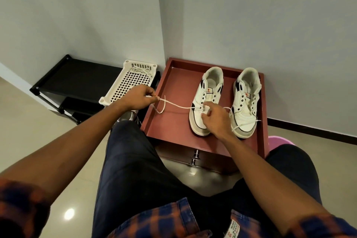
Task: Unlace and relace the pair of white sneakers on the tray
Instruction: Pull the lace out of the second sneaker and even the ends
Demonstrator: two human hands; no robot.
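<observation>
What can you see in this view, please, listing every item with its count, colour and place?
White leather sneakers with black trim: 2, side by side on the tray; left sneaker, right sneaker.
Stretched shoelace: 1, white, running from the left sneaker's lower eyelets to the left hand.
Loose shoelace: 1, white, lying in the basket.
Perforated plastic basket: 1, white, on the rack, left of the tray.
Shelf rack: 1, black, against the left wall.
Shallow square tray: 1, red-brown, in the wall corner.
Metal knob: 1, silver, on the front below the tray.
Rounded object: 1, pink, right of the tray, mostly hidden.
Left hand: pinches the stretched shoelace.
Right hand: grips the left sneaker's front.
Checked sleeves: 2, blue and orange.
</observation>
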